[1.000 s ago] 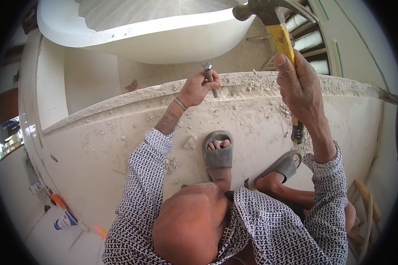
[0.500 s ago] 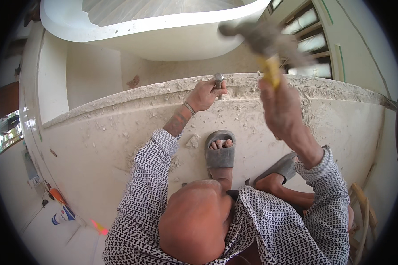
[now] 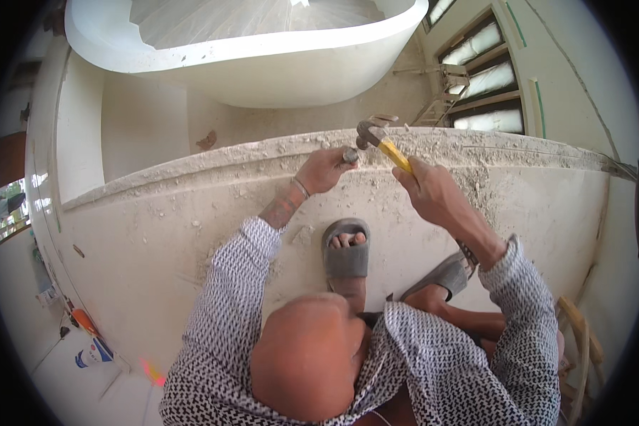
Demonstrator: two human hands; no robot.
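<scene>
My left hand (image 3: 320,170) is closed around a short metal chisel (image 3: 350,155) whose round struck end points up toward me. Its lower part and tip are hidden by the hand and the viewing angle. In my right hand (image 3: 433,192) is a claw hammer (image 3: 368,133) with a yellow grip (image 3: 396,155). The hammer head is just right of the chisel's end; whether they touch I cannot tell. Both hands are over the chipped concrete ledge (image 3: 277,151), which is rough and strewn with broken bits.
Beyond the ledge lies a drop to a lower level, with a curved white stair wall (image 3: 298,71) and a wooden trestle (image 3: 440,96). Rubble and dust cover the floor by my sandalled foot (image 3: 346,248). A wooden frame (image 3: 581,334) stands at right, a white bucket (image 3: 94,353) at left.
The hammer has swung down and left from its raised position to beside the chisel's end. My left hand keeps its hold on the chisel; the view has shifted slightly.
</scene>
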